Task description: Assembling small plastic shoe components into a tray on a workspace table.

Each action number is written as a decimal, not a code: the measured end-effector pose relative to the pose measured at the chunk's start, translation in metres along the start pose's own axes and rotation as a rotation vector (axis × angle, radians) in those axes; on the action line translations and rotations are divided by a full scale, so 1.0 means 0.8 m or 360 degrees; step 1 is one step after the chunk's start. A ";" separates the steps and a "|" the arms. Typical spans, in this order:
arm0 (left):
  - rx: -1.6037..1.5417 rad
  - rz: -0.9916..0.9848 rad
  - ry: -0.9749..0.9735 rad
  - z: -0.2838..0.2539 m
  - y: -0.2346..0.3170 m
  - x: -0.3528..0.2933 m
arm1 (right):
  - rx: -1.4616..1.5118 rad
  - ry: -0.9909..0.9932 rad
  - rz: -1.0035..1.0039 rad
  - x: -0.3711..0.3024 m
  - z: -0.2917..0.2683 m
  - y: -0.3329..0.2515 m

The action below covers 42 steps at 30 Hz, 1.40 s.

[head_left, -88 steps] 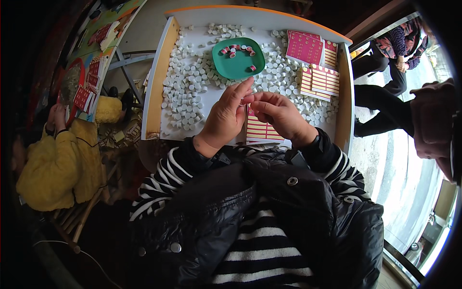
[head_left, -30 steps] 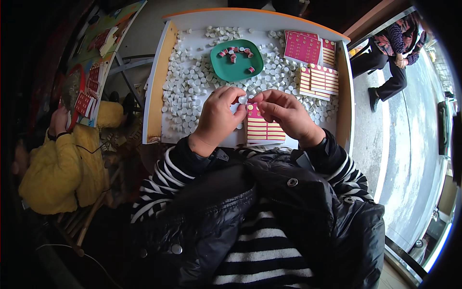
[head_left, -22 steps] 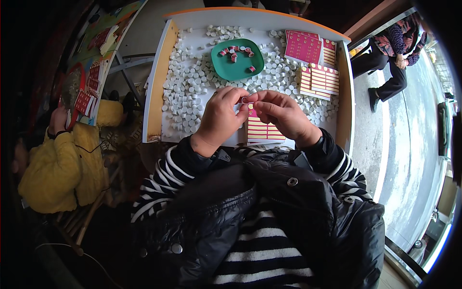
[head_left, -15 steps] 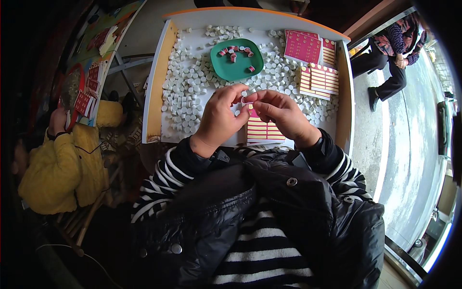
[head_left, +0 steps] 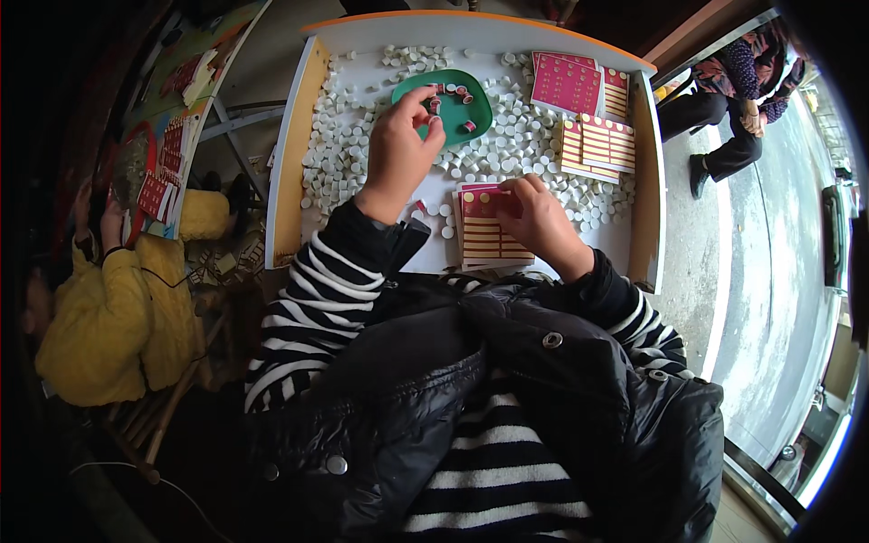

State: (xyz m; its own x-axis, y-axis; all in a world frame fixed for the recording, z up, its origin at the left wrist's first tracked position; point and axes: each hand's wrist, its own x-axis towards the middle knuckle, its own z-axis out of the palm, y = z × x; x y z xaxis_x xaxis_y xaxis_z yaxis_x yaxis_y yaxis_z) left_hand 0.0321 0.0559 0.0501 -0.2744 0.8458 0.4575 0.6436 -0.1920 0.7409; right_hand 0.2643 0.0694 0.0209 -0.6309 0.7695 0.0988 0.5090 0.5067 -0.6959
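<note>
While red-banded caps lie at twelve o'clock, many white caps remain bare. Left fingers look spread; right fingers, cannot tell

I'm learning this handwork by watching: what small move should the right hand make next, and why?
Probably pick at the nearest striped sheet: the right hand has its fingertips over that sheet's dotted upper part, while the left hand is over the green plate's left side.
</note>
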 end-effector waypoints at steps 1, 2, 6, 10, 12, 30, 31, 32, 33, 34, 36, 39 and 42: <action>0.0162 0.0139 0.0064 -0.001 -0.004 0.006 | -0.0003 0.0002 0.0002 -0.001 0.001 0.002; 0.0326 0.0277 0.0129 -0.003 -0.007 0.008 | -0.0032 0.0010 -0.0024 -0.001 0.003 0.003; 0.0431 0.0122 -0.0279 -0.019 -0.017 -0.034 | -0.0084 0.0007 -0.0067 -0.001 0.005 0.005; 0.0562 -0.0119 -0.0609 -0.039 -0.025 -0.079 | -0.0088 -0.0011 -0.0073 -0.001 0.002 0.005; 0.0606 -0.0102 -0.0636 -0.044 -0.037 -0.090 | -0.0096 0.0017 -0.0074 -0.001 0.004 0.004; -0.0057 0.0038 -0.0289 -0.032 0.045 -0.067 | 0.1576 -0.0365 0.0445 0.018 -0.032 -0.036; -0.0060 0.0043 -0.0291 -0.030 0.049 -0.066 | 0.1783 -0.0471 0.0516 0.021 -0.040 -0.048; -0.0074 0.0052 -0.0294 -0.028 0.052 -0.065 | 0.1990 -0.0579 0.0587 0.022 -0.043 -0.055; -0.0087 0.0060 -0.0296 -0.027 0.055 -0.065 | 0.1990 -0.0576 0.0586 0.023 -0.041 -0.057; -0.0100 0.0069 -0.0299 -0.025 0.056 -0.064 | 0.2042 -0.0621 0.0566 0.024 -0.040 -0.058; -0.0115 0.0075 -0.0302 -0.023 0.059 -0.064 | 0.2147 -0.0715 0.0526 0.027 -0.039 -0.059; -0.0143 0.0080 -0.0306 -0.022 0.060 -0.064 | 0.2161 -0.0702 0.0527 0.028 -0.037 -0.061; -0.0103 0.0089 -0.0324 -0.023 0.062 -0.063 | 0.2161 -0.0689 0.0535 0.028 -0.036 -0.059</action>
State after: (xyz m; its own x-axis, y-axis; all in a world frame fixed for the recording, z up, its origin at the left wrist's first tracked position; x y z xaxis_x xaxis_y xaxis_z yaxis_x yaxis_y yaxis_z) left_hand 0.0644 -0.0056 0.0727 -0.0854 0.9148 0.3948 0.6046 -0.2674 0.7503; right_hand 0.2426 0.0739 0.0763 -0.8439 0.4766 -0.2464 -0.1118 -0.6054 -0.7880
